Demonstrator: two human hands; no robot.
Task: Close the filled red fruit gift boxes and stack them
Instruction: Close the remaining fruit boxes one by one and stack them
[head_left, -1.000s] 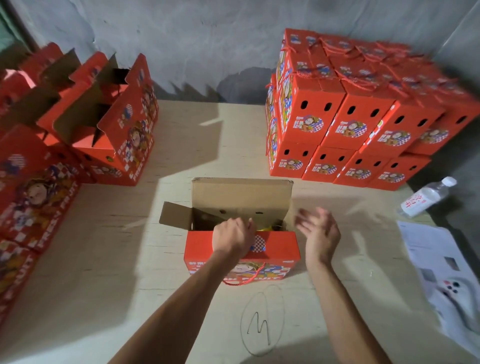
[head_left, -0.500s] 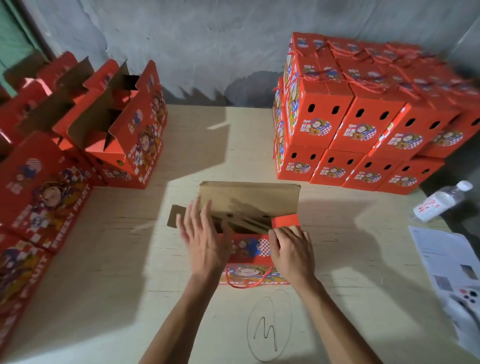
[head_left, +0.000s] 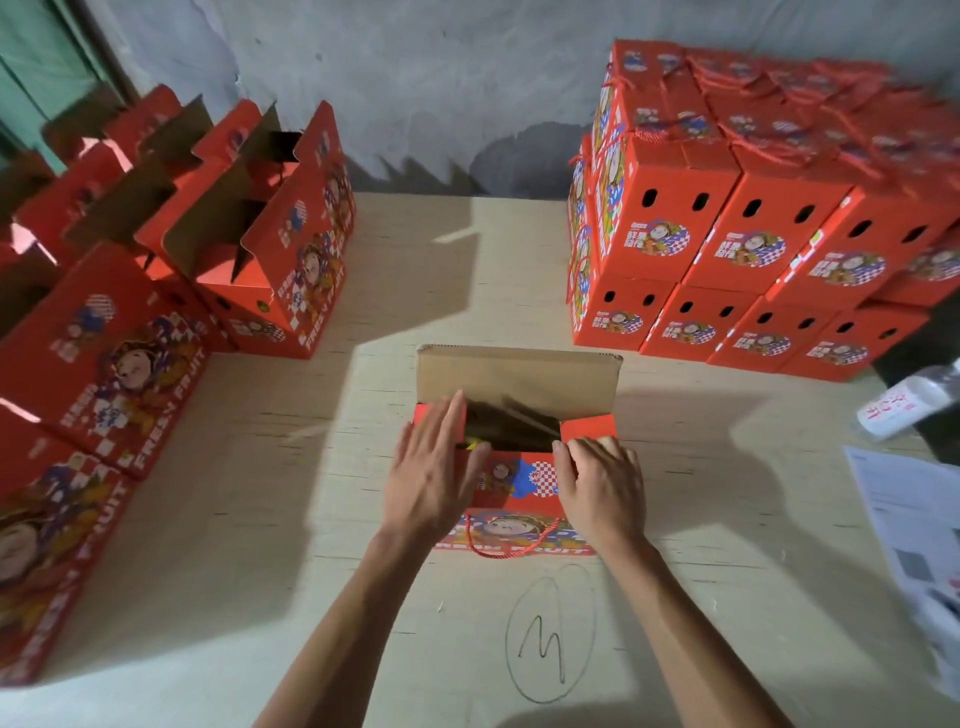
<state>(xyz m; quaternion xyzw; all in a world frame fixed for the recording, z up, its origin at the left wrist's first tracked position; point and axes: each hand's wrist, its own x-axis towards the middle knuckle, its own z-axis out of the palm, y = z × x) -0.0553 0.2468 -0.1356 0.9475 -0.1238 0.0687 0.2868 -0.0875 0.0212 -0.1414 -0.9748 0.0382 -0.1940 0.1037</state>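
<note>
A red fruit gift box (head_left: 519, 486) with a cartoon print and a red rope handle stands in the middle of the table. Its brown back lid flap (head_left: 519, 376) points up, and a dark gap shows the inside. My left hand (head_left: 434, 478) lies flat, fingers spread, pressing the left side flap down. My right hand (head_left: 602, 483) presses the right side flap (head_left: 589, 427) down with bent fingers. A stack of closed red boxes (head_left: 727, 228), two layers high, fills the back right.
Open red boxes (head_left: 270, 244) with raised flaps stand in rows at the back left. More red boxes (head_left: 98, 374) lie along the left edge. A water bottle (head_left: 906, 402) and printed papers (head_left: 914, 525) lie at the right. A pen scribble (head_left: 550, 634) marks the table near me.
My left hand has moved right onto the box and folded the left side flap down over the opening. My right hand stays pressed on the right flap.
</note>
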